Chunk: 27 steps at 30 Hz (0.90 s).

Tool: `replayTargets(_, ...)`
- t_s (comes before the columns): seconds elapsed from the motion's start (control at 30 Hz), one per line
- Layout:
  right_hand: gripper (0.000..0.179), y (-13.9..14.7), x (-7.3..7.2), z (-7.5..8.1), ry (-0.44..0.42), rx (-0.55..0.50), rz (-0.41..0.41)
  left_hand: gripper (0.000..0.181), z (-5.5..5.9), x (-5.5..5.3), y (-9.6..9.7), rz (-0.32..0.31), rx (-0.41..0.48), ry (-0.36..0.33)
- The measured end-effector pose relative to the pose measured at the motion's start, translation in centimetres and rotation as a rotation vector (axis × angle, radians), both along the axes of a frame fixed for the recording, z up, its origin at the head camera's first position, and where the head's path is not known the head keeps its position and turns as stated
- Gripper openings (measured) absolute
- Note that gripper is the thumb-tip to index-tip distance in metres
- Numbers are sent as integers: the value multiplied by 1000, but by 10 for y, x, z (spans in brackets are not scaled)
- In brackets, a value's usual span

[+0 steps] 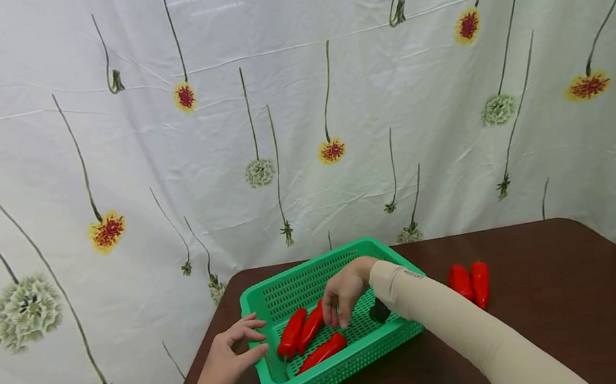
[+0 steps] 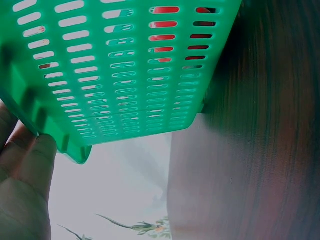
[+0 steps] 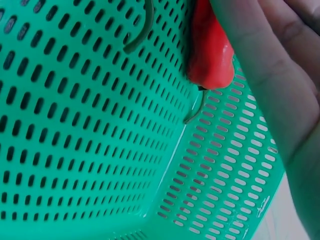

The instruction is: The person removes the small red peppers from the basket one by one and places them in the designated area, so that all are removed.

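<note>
A green perforated plastic basket (image 1: 355, 349) stands on the table with several red peppers in it. Two long peppers, one red pepper (image 1: 292, 334) and another red pepper (image 1: 310, 328), lie side by side, and a third red pepper (image 1: 326, 350) is near the front wall. My right hand (image 1: 346, 289) hangs over the basket, fingers loosely bent downward beside the middle pepper. In the right wrist view a red pepper (image 3: 212, 50) with a green stem shows partly behind a finger. At the basket's left rim, my left hand (image 1: 231, 356) has its fingers spread, fingertips right at the rim (image 2: 75, 150).
Two more red peppers (image 1: 470, 284) lie on the dark brown table (image 1: 570, 305) to the right of the basket, partly behind the right sleeve (image 1: 419, 295). A white flowered curtain (image 1: 286, 122) hangs behind the table.
</note>
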State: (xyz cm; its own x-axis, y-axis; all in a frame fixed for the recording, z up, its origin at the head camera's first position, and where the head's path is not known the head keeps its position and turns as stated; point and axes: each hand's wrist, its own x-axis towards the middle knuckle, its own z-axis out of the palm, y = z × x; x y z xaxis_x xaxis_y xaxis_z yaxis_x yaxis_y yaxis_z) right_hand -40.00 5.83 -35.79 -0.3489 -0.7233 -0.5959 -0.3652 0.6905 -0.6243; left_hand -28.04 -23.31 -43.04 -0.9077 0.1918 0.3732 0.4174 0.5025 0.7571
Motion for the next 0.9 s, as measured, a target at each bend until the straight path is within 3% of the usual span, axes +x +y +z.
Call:
replayTargets(0.6,41,-10,-2,-13,-12,-10,-7,8,-2,0,-1,-8,7,9)
replayTargets(0.9,39,-12,-2,-17,-22,-5,-51,8,-2,0,-3,-8,-5,24)
